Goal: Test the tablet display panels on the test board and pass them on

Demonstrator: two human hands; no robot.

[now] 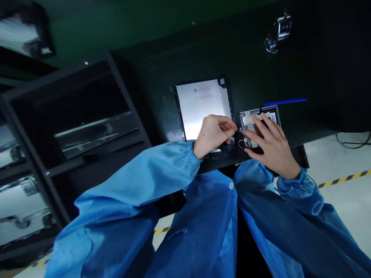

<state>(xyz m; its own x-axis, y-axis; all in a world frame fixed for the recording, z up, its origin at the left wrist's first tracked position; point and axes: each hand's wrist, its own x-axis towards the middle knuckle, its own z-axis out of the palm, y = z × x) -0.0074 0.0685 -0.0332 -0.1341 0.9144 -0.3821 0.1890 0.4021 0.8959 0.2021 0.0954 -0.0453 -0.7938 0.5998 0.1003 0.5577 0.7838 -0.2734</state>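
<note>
My left hand (216,132) is closed in a pinch over the lower right part of a silvery display panel (203,108) with a black frame. The small thing between its fingertips, if any, is hidden. Just right of those fingertips lies an opened electronic device (275,112), dark-edged, with a circuit board (247,142) on its left side. My right hand (272,148) rests across it with fingers spread, the index fingertip at the board's left edge by the pinch. A thin red wire (240,143) loops out at the board's lower left corner.
Behind the device lies a slim blue stick (286,102), like a pen or pry tool. Farther back on the dark table (162,61) stands a shiny metal object (281,30) marked with digits. Black shelving (124,88) borders the left side. A cable (352,143) shows at the right.
</note>
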